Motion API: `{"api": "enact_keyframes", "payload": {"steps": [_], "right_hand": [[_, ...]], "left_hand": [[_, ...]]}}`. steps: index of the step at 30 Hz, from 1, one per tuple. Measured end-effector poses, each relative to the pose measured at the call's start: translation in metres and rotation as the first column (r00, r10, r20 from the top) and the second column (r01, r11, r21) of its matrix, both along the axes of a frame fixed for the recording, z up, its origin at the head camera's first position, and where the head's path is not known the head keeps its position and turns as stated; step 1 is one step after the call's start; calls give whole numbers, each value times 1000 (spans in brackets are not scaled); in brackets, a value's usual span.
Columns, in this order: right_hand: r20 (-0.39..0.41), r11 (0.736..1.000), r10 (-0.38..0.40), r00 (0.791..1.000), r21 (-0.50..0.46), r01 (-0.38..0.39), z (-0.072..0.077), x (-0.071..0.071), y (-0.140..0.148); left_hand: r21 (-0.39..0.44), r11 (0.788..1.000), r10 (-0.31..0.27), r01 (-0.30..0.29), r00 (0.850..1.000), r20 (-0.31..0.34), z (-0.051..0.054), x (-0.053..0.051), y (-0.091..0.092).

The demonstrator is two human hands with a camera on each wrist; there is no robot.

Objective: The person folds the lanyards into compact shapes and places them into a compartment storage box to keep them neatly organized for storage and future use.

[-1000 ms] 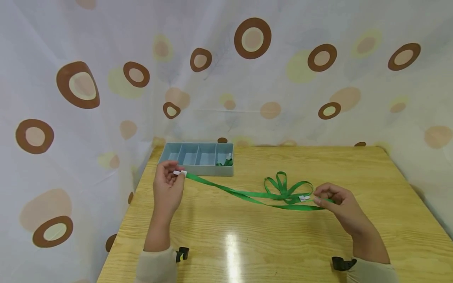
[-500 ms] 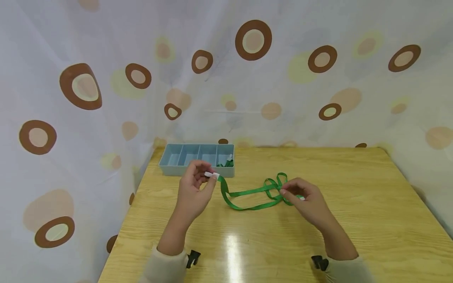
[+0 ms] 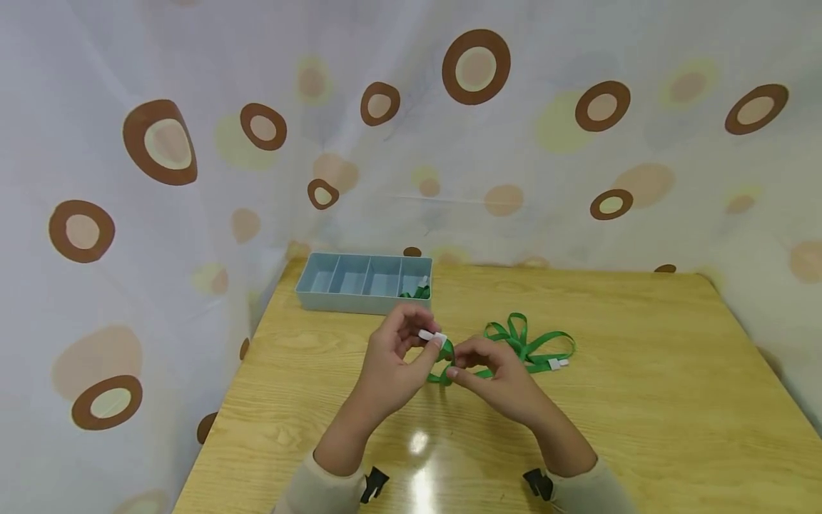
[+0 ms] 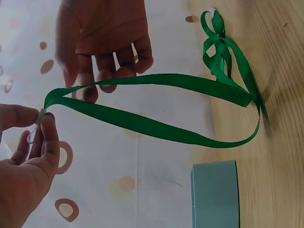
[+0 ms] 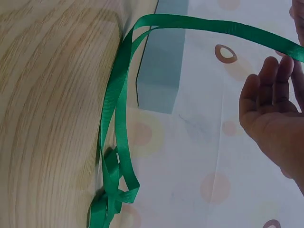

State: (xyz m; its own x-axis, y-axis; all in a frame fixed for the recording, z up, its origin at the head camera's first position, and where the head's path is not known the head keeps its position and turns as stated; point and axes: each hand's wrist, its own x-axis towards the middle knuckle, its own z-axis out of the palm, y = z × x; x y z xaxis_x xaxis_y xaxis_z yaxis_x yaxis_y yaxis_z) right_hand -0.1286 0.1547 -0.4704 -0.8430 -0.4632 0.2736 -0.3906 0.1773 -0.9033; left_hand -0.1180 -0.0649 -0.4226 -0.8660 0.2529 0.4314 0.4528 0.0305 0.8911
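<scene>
My left hand [image 3: 401, 357] pinches the white clip [image 3: 433, 337] at the end of a green lanyard [image 4: 152, 127]. In the left wrist view its strap hangs from the clip as a long loop down to the table. Close beside, my right hand [image 3: 501, 375] holds the strap between thumb and forefinger, just short of the clip; its other fingers are loosely bent. Behind the right hand, a knotted bundle of green strap [image 3: 524, 352] with loops and a white clip [image 3: 557, 364] lies on the table. Whether it joins the held strap I cannot tell.
A blue-grey tray [image 3: 349, 303] with several compartments stands at the table's back left. Its rightmost compartment contains green strap [image 3: 420, 293] with a white piece. A patterned curtain [image 3: 359, 157] hangs behind the wooden table [image 3: 642, 400].
My left hand has moved right with the clip. My right hand has come left along the strap, from beside the bundle to near the left hand, and the stretched strap has gone slack.
</scene>
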Motion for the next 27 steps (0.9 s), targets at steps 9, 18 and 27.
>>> {"api": "enact_keyframes", "payload": {"steps": [9,18,27], "right_hand": [[21,976,134,991,-173,-129,2,-3,-1],[90,956,148,985,-267,-119,3,-3,-6],[36,947,152,988,-290,-135,3,-3,1]], "left_hand": [[-30,999,-16,17,998,55,-5,3,3],[-34,999,-33,34,999,41,-8,2,6],[-9,1000,4,-4,1000,-9,-10,0,6]]}}
